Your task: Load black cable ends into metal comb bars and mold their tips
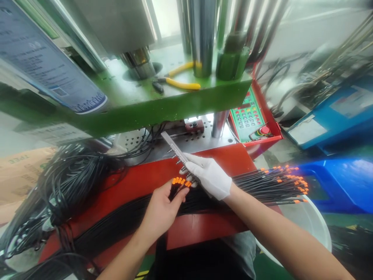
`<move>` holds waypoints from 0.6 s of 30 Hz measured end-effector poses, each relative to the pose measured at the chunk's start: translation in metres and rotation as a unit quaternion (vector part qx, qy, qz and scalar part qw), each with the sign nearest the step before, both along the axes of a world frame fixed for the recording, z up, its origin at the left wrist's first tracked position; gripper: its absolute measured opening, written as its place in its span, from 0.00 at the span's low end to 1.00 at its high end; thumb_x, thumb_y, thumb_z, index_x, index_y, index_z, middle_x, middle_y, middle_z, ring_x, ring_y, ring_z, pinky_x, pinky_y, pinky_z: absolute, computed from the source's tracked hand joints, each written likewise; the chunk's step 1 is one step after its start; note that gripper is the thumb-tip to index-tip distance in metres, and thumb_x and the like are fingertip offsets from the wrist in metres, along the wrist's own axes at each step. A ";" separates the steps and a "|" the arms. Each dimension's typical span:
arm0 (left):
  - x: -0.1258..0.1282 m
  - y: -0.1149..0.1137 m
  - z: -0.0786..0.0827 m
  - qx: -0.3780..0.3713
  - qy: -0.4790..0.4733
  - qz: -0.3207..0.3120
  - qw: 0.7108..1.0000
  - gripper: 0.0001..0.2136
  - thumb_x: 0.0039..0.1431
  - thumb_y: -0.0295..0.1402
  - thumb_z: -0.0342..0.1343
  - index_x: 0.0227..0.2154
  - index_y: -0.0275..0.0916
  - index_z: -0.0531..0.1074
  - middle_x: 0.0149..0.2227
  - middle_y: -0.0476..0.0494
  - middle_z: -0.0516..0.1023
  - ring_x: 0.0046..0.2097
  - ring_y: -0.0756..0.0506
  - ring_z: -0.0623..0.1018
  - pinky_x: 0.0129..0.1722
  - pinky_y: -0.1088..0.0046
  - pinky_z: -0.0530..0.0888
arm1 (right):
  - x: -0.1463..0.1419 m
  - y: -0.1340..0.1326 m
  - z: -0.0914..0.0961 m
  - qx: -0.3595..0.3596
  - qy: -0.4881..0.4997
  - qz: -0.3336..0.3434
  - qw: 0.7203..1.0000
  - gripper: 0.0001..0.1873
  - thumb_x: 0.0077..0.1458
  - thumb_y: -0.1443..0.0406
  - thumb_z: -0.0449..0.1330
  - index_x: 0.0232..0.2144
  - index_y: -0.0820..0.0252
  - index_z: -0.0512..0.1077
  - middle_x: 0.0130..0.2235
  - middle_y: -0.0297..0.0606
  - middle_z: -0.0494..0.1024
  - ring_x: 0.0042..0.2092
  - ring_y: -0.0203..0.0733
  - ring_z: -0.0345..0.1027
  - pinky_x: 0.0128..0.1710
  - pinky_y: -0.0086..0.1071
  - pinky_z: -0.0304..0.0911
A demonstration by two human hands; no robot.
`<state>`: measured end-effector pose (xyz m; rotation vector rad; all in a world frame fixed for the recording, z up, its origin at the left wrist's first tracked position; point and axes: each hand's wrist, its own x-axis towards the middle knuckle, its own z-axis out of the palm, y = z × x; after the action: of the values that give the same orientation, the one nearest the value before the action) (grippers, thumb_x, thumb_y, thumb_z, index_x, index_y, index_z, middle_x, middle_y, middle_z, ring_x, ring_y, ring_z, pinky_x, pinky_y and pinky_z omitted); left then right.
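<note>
left hand (163, 208), bare: thumb and fingers closed round a small bunch of orange-tipped cables (178, 181), tips up. right hand (210, 177), white-gloved: fingers gripping a metal bar (172, 145) with pegs along one side, slanted, far end toward the machine (175, 111). bar sits just above the cable tips; contact between them cannot be told. both hands over the red table (210, 229). long black cables (262, 184) lie across it. yellow-handled pliers (183, 83) rest on the machine's green ledge.
</note>
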<state>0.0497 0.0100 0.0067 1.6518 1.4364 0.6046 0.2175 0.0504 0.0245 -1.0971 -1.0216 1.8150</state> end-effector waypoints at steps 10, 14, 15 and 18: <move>-0.007 0.003 0.000 -0.096 -0.100 0.034 0.990 0.14 0.63 0.43 0.49 0.29 0.37 0.69 0.18 0.53 0.65 0.21 0.52 0.62 0.22 0.76 0.60 | 0.004 0.002 -0.010 0.027 0.035 0.005 0.999 0.26 0.60 0.61 0.54 0.59 0.63 0.63 0.34 0.39 0.73 0.26 0.30 0.62 0.20 0.22 0.59; -0.015 0.010 0.001 -0.139 -0.220 0.012 0.966 0.11 0.65 0.39 0.48 0.29 0.40 0.61 0.14 0.58 0.57 0.20 0.53 0.59 0.24 0.75 0.62 | 0.008 0.002 -0.008 0.034 0.057 0.001 0.998 0.26 0.59 0.60 0.56 0.58 0.62 0.64 0.37 0.41 0.74 0.26 0.29 0.62 0.20 0.22 0.60; -0.015 0.010 0.002 -0.140 -0.232 0.008 0.963 0.11 0.65 0.38 0.48 0.29 0.40 0.60 0.15 0.58 0.57 0.20 0.53 0.59 0.24 0.75 0.62 | 0.008 0.001 -0.007 0.038 0.056 0.002 0.998 0.26 0.59 0.60 0.56 0.58 0.61 0.64 0.38 0.41 0.74 0.26 0.29 0.62 0.20 0.22 0.60; -0.014 0.007 0.000 -0.146 -0.227 0.011 0.963 0.10 0.65 0.38 0.49 0.30 0.39 0.61 0.20 0.56 0.59 0.21 0.54 0.58 0.22 0.77 0.60 | 0.007 0.000 -0.005 0.045 0.057 0.005 0.997 0.25 0.59 0.60 0.56 0.58 0.60 0.65 0.41 0.41 0.74 0.26 0.28 0.62 0.20 0.22 0.60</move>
<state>0.0357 0.0170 0.0064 1.1733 1.1418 0.6945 0.2248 0.0508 0.0199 -0.9242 -1.0330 1.8002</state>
